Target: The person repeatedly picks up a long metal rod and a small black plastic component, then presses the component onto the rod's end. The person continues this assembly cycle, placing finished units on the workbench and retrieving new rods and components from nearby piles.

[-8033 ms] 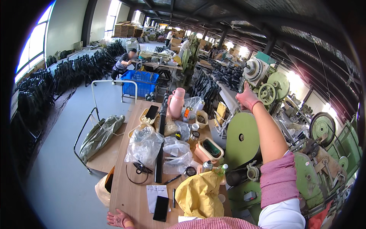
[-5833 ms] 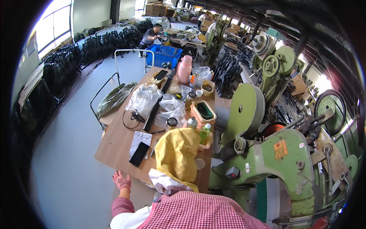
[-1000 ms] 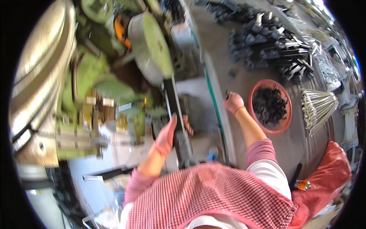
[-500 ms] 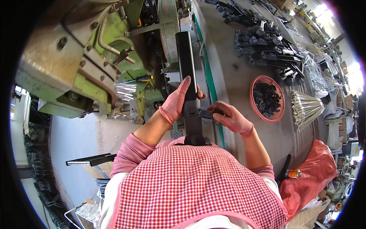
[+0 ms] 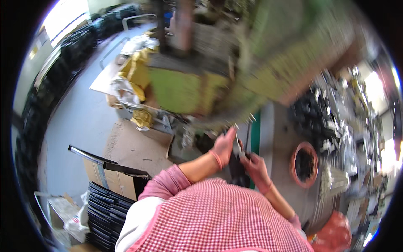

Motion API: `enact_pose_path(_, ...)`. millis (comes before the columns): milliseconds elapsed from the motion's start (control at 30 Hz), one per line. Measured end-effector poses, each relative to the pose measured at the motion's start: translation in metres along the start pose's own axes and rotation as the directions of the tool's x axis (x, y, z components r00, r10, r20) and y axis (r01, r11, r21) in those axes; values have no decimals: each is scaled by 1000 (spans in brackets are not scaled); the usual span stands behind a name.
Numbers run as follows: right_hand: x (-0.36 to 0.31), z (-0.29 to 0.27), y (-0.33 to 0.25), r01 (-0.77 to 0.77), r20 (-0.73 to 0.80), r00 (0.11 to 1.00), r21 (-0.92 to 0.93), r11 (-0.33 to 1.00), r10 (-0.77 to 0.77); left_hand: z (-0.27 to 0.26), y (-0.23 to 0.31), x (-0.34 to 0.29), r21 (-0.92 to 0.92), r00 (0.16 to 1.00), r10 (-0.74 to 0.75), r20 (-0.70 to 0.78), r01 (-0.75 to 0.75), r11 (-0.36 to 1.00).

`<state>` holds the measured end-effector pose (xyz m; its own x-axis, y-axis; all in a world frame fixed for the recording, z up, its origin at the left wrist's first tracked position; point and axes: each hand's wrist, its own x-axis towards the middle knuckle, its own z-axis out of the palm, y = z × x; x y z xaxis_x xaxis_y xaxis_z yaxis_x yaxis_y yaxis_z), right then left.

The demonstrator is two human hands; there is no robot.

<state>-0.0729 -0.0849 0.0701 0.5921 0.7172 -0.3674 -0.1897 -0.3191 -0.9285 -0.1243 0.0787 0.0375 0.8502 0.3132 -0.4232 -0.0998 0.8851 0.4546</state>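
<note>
A long black tube-like part [image 5: 238, 171] with a wider lower end stands out in front of my apron, blurred by motion. My left hand [image 5: 223, 147] is closed round it from the left side, thumb pointing up along it. At its right side my right hand [image 5: 255, 167] is closed on it, fingertips at a small greyish spot on the part. Whether those fingers pinch a separate piece is too smeared to see. The upper end of the part is hidden beneath the green machine.
A big green machine [image 5: 176, 90] looms just beyond my hands. On the right, a worktable carries a pink basket [image 5: 292, 168] of small black pieces, metal rods [image 5: 336, 178] and black parts [image 5: 310, 111]. Black flat parts [image 5: 103, 214] are stacked at my left beside cardboard [image 5: 136, 145].
My view has swung to the left, bringing the machine overhead and the left stack into sight. Both hands stay on the black tube-like part.
</note>
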Motion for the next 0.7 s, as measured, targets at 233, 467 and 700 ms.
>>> enact_pose_path(233,17,48,10,156,101,988,-517,842,-121,-46,-1,-13,-57,962,169,-215,-185,981)
enact_pose_path(467,23,85,17,128,116,991,-621,774,-71,-63,15,-42,-22,936,183,-302,-199,980)
enact_pose_path(700,1,114,-11,121,23,989,-685,718,-145,-70,35,-56,-25,938,173,-302,-189,982)
